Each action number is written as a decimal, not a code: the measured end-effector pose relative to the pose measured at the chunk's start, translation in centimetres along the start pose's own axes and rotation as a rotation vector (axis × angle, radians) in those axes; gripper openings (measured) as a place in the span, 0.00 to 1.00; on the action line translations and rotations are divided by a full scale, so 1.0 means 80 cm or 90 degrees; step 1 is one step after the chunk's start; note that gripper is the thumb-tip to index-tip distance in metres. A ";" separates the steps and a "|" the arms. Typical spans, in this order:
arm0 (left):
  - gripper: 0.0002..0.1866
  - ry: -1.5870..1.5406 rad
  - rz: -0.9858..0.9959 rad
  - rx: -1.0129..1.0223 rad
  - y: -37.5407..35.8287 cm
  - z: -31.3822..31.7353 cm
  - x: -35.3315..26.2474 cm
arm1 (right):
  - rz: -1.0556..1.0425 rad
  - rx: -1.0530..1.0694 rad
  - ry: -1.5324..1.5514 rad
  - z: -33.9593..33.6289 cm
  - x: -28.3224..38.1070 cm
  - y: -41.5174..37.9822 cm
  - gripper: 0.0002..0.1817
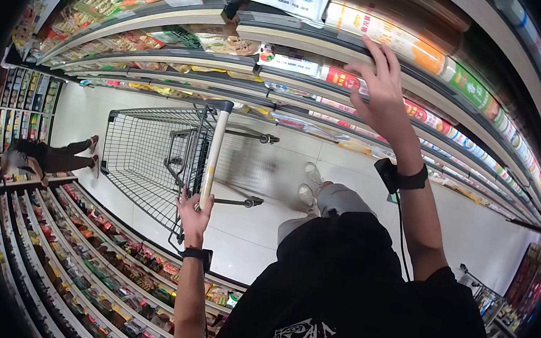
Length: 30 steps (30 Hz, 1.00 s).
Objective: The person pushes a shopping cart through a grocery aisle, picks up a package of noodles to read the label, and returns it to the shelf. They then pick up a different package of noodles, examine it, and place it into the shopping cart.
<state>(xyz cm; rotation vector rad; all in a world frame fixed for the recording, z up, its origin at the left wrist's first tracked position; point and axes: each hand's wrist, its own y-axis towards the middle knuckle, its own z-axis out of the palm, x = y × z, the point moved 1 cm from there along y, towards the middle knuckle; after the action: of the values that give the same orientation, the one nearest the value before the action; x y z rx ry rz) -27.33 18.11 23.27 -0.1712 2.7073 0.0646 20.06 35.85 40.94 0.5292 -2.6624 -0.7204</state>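
Between two rows of stocked shelves, I am standing on a pale tiled floor point(245, 243), and a wire shopping cart point(148, 150) is sitting beside me to my left. My left hand point(193, 218) is resting at the near end of the cart's pale handle point(217, 146), its fingers loosely spread; how firmly it is pressing I cannot tell. My right hand point(381, 92) is reaching up to the shelf edge point(331, 39), fingers parted and pinching nothing. Its fingertips are hovering over or touching that edge, which I cannot tell, just beside an orange-and-white package point(383, 28). Next to that package a green-labelled package point(470, 89) is lying, and red-and-white packages point(342, 78) are filling the shelf below. Dark straps are circling both my wrists, a cable point(399, 233) hanging from the right one. Beyond the cart, another person point(62, 154) in dark trousers is standing near the far shelves point(27, 96).
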 end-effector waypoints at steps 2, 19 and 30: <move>0.18 0.003 -0.011 0.012 -0.001 -0.012 0.009 | 0.027 0.004 -0.017 0.008 -0.004 -0.001 0.16; 0.18 -0.022 -0.141 0.170 0.033 -0.048 0.076 | 0.133 -0.253 -0.027 0.076 -0.013 0.027 0.13; 0.21 -0.268 -0.146 0.194 0.073 -0.072 0.093 | 0.189 -0.372 -0.135 0.108 0.006 0.050 0.12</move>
<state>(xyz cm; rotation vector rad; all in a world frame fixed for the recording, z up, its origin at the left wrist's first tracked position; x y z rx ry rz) -37.19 22.70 25.47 -0.3331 2.2292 -0.3391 15.07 42.42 36.17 -0.1002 -2.4477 -1.4406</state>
